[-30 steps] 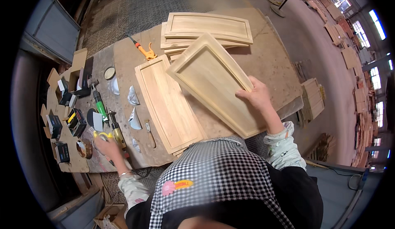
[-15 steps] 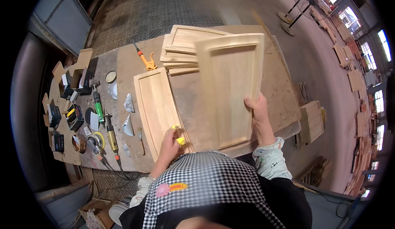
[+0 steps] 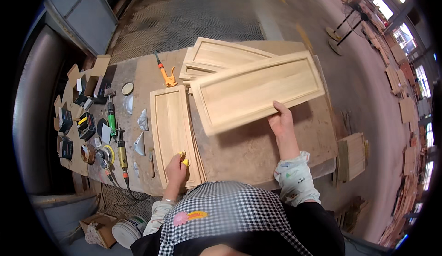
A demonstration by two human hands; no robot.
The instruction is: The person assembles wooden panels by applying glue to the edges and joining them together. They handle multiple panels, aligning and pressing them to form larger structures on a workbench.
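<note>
My right hand [image 3: 282,123] is closed on the lower long edge of a pale wooden panel [image 3: 258,90] with a recessed centre, thumb on its face. The panel is tilted above the table, partly over a stack of similar panels [image 3: 225,51] at the back. My left hand [image 3: 176,169] is curled low over the near part of another pile of panels [image 3: 169,118] that lies lengthwise in front of me. Small bright yellow pieces [image 3: 185,161] show at its thumb and fingertip; I cannot tell whether they are wrapped on or held.
Left on the table [image 3: 239,159] lie an orange air blow gun [image 3: 168,77], a green power tool [image 3: 111,113], a yellow one [image 3: 122,152], a disc sander [image 3: 107,156], folded sanding sheets, a brush [image 3: 151,163] and open boxes. More panels [image 3: 351,157] are stacked beyond the right edge.
My right hand has swung its panel from upright to nearly crosswise, its far end now leftward over the back stack. My left hand stays curled over the near pile. The view has shifted a little.
</note>
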